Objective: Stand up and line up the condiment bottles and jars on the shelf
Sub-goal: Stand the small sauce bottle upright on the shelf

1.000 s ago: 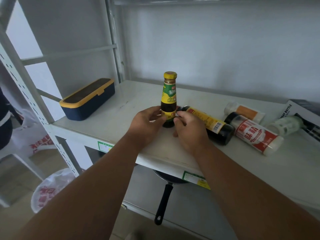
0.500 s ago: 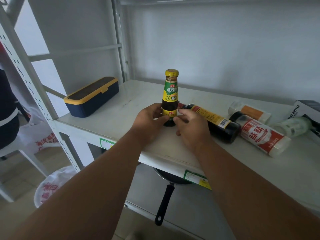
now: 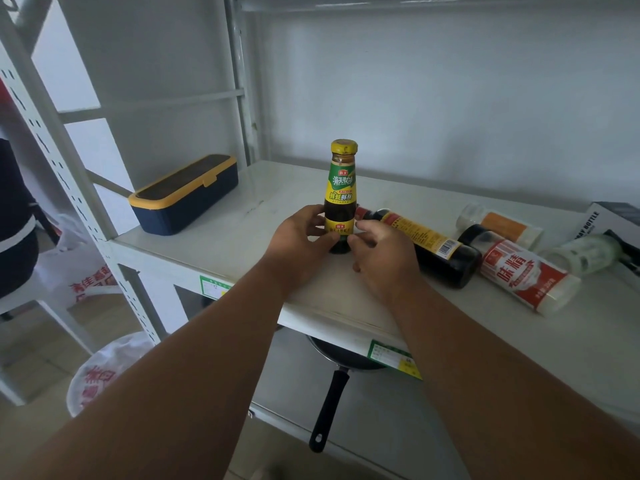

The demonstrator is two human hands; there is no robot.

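Note:
A dark sauce bottle with a yellow cap and green-yellow label stands upright near the front of the white shelf. My left hand and my right hand both grip its lower part from either side. To the right, lying on their sides: a dark soy sauce bottle with a yellow label, a jar with a red and white label, a small shaker with an orange label, and a pale translucent bottle.
A navy box with a yellow rim sits at the shelf's left back. A black and white carton lies at the far right. A black frying pan rests on the lower shelf. Perforated shelf uprights stand at the left.
The bottle and both hands have stayed in place on it. Only my view has shifted slightly.

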